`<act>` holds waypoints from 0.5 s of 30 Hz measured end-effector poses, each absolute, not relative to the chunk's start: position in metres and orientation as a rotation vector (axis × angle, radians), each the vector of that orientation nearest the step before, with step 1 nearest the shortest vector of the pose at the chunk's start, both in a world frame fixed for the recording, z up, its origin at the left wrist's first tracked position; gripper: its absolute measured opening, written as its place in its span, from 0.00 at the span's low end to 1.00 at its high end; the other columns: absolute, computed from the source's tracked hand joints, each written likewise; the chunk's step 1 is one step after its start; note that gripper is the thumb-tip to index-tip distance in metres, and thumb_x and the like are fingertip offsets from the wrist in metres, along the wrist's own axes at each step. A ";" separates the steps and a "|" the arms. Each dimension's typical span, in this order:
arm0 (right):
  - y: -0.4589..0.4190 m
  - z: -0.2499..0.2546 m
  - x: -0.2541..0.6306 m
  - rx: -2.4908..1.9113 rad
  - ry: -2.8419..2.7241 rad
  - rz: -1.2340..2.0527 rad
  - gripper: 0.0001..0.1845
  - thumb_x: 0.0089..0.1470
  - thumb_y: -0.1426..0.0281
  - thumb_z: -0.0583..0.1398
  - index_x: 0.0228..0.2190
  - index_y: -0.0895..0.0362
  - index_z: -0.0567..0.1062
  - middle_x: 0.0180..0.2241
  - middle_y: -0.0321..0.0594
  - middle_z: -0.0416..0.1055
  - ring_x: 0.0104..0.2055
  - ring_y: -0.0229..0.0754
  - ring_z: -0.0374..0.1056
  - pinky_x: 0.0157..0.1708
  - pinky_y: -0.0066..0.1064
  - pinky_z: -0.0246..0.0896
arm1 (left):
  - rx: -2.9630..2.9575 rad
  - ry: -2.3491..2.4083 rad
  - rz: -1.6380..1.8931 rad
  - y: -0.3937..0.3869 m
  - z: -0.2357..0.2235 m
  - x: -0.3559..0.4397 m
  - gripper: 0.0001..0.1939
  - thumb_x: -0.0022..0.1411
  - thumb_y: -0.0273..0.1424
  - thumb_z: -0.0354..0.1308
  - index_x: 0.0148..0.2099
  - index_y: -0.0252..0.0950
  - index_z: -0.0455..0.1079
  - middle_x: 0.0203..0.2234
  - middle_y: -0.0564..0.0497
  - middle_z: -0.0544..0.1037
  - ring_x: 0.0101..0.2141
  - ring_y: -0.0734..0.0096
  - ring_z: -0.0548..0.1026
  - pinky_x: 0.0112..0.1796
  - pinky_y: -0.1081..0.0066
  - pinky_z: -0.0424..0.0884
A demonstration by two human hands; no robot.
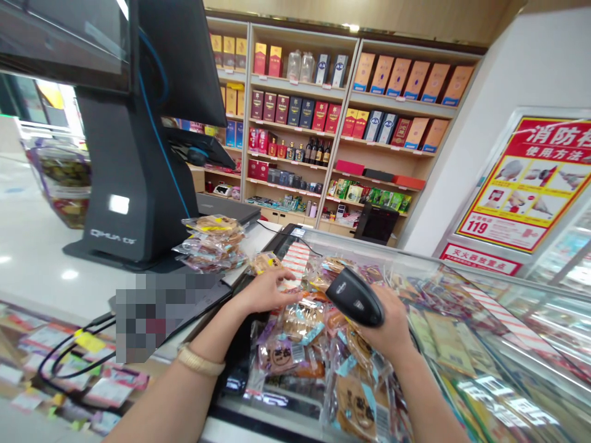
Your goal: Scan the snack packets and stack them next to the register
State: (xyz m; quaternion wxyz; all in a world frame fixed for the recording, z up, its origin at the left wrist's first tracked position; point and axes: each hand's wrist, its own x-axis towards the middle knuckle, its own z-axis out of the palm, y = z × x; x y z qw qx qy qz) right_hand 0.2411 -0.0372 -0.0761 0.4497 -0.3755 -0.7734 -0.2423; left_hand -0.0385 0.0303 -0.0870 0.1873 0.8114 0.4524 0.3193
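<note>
My right hand (392,320) is wrapped round a black barcode scanner (355,298), whose head points left over the heap. Below it lie clear-wrapped snack packets (302,317), some with purple or light-blue labels. More snack packets (360,394) sit nearer me on the right. My left hand (270,289) reaches over the left side of the heap, fingers stretched and apart, low over the packets. Whether its fingertips touch them I cannot tell. Just beyond it is a packet with a yellow label (266,263). A stack of similar packets (215,240) stands on the white counter.
At the left, a black checkout terminal (133,166) stands on the white counter (69,277), with a clear bag (64,178) behind it. A glass display case (462,332) extends right. Black cables (60,369) hang at the counter's front. Shelves of boxed goods (295,111) line the back.
</note>
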 end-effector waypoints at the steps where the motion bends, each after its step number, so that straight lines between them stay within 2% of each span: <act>1: -0.037 -0.077 0.242 -0.935 -1.919 -0.595 0.23 0.57 0.49 0.57 0.37 0.56 0.75 0.30 0.44 0.77 0.29 0.46 0.71 0.28 0.36 0.62 | 2.303 1.211 0.749 0.027 -0.087 -0.037 0.29 0.43 0.48 0.68 0.45 0.38 0.74 0.38 0.48 0.76 0.42 0.58 0.74 0.47 0.63 0.69; 4: -0.037 -0.078 0.242 -0.953 -1.934 -0.586 0.23 0.56 0.50 0.57 0.37 0.56 0.76 0.30 0.44 0.77 0.29 0.46 0.72 0.29 0.36 0.63 | 2.336 1.225 0.527 0.019 -0.086 -0.033 0.39 0.28 0.48 0.74 0.45 0.37 0.73 0.42 0.46 0.74 0.45 0.51 0.71 0.49 0.59 0.67; 6: -0.037 -0.079 0.243 -0.970 -1.940 -0.571 0.22 0.56 0.50 0.57 0.36 0.55 0.76 0.30 0.44 0.77 0.30 0.46 0.72 0.30 0.37 0.64 | 2.328 1.211 0.549 0.015 -0.084 -0.031 0.40 0.26 0.46 0.75 0.44 0.36 0.72 0.44 0.45 0.72 0.47 0.50 0.69 0.50 0.58 0.65; 8: -0.037 -0.079 0.243 -0.979 -1.942 -0.557 0.20 0.55 0.51 0.58 0.36 0.55 0.77 0.31 0.44 0.77 0.31 0.46 0.72 0.31 0.37 0.64 | 2.271 1.126 0.608 0.013 -0.081 -0.031 0.38 0.27 0.42 0.76 0.42 0.36 0.69 0.42 0.47 0.73 0.44 0.55 0.70 0.47 0.62 0.66; 10: -0.037 -0.079 0.243 -0.981 -1.937 -0.551 0.20 0.54 0.52 0.59 0.36 0.55 0.77 0.31 0.44 0.77 0.32 0.47 0.72 0.31 0.36 0.64 | 2.126 1.031 0.667 0.012 -0.079 -0.030 0.33 0.31 0.37 0.74 0.41 0.36 0.65 0.36 0.52 0.74 0.37 0.64 0.71 0.39 0.68 0.68; 12: -0.037 -0.079 0.244 -0.982 -1.930 -0.548 0.19 0.54 0.52 0.59 0.36 0.55 0.77 0.31 0.44 0.77 0.31 0.46 0.72 0.31 0.36 0.64 | 1.927 0.951 0.745 0.012 -0.078 -0.029 0.30 0.37 0.34 0.72 0.42 0.38 0.61 0.28 0.58 0.72 0.29 0.73 0.70 0.30 0.74 0.65; 15: -0.038 -0.078 0.244 -0.958 -1.928 -0.537 0.18 0.53 0.53 0.60 0.35 0.55 0.76 0.30 0.43 0.76 0.31 0.46 0.71 0.30 0.35 0.62 | 1.667 0.862 0.967 0.012 -0.075 -0.025 0.29 0.41 0.32 0.69 0.43 0.39 0.57 0.24 0.61 0.72 0.24 0.77 0.68 0.27 0.77 0.62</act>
